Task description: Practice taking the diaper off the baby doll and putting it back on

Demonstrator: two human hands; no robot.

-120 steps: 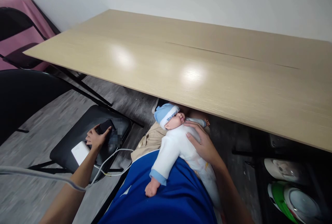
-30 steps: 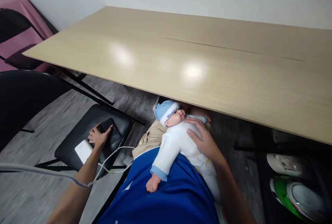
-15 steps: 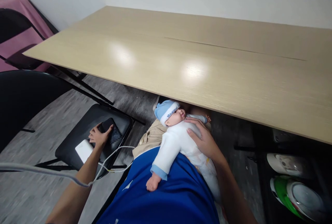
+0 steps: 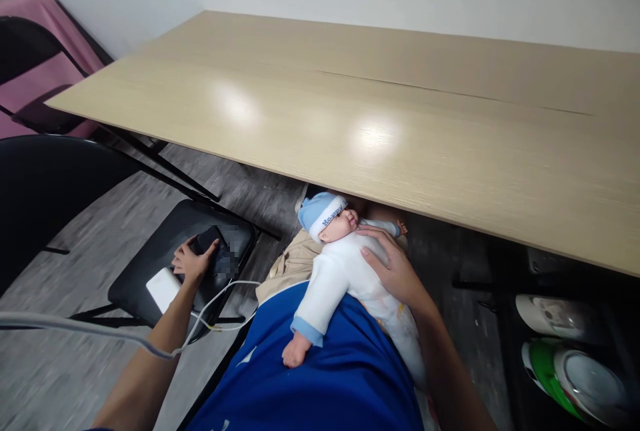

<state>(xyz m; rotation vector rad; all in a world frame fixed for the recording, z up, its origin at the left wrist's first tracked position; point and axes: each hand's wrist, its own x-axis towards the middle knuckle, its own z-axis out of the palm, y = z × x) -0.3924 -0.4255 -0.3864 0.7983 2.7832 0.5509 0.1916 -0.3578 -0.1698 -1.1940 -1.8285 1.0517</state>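
Note:
A baby doll in a white suit and a blue cap lies on my lap, its head just under the table's near edge. My right hand rests flat on the doll's chest, fingers stretched out. My left hand reaches down to the black chair seat at my left and lies on a black phone, fingers curled over it. A white power bank sits beside that hand, and a white cable runs from it across my forearm.
A long light-wood table fills the view ahead. A second black chair and a pink-covered surface stand at far left. White and green appliances sit in a dark space at lower right. Grey floor lies below.
Almost nothing has moved. The view drifts slightly; both hands stay where they were, the left on the phone, the right on the doll.

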